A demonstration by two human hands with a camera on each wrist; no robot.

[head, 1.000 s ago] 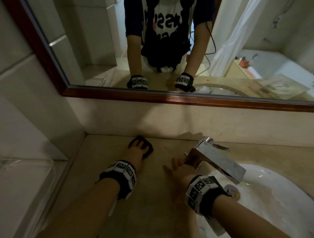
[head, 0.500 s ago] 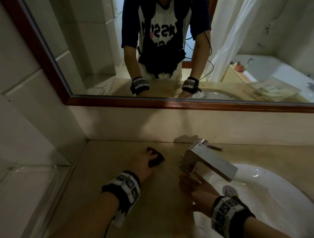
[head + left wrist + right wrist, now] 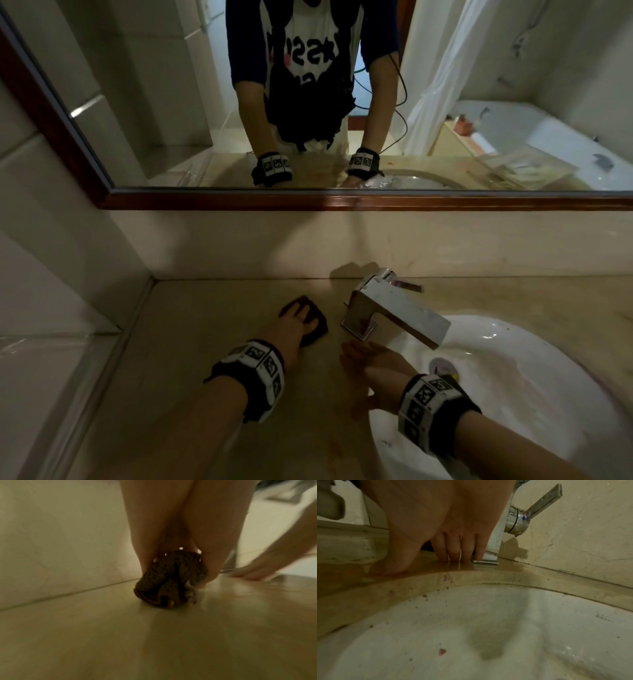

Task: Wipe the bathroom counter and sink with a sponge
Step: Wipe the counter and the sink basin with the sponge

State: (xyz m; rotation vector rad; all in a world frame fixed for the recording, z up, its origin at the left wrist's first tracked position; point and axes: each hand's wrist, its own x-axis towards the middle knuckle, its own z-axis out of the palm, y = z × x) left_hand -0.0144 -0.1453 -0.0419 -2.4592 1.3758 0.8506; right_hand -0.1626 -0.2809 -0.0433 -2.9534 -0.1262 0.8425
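A dark brown sponge (image 3: 318, 325) lies on the beige counter (image 3: 205, 325), left of the chrome faucet (image 3: 394, 313). My left hand (image 3: 301, 317) presses down on it. In the left wrist view the sponge (image 3: 163, 586) is bunched, and the left hand (image 3: 173, 577) pinches it between thumb and fingers. My right hand (image 3: 359, 356) rests on the wet counter, just in front of the faucet base at the rim of the white sink (image 3: 513, 383). Its straight fingertips (image 3: 458, 557) touch the counter and hold nothing.
A wood-framed mirror (image 3: 342, 200) runs along the back wall. A tiled wall and a low ledge (image 3: 51, 353) close off the left side. The faucet lever (image 3: 542, 503) sticks out to the right. Dark and pink specks dot the sink basin (image 3: 505, 615).
My left hand has slid the sponge from near the back wall toward me and the faucet. My right hand has drawn back from beside the faucet base to the sink rim.
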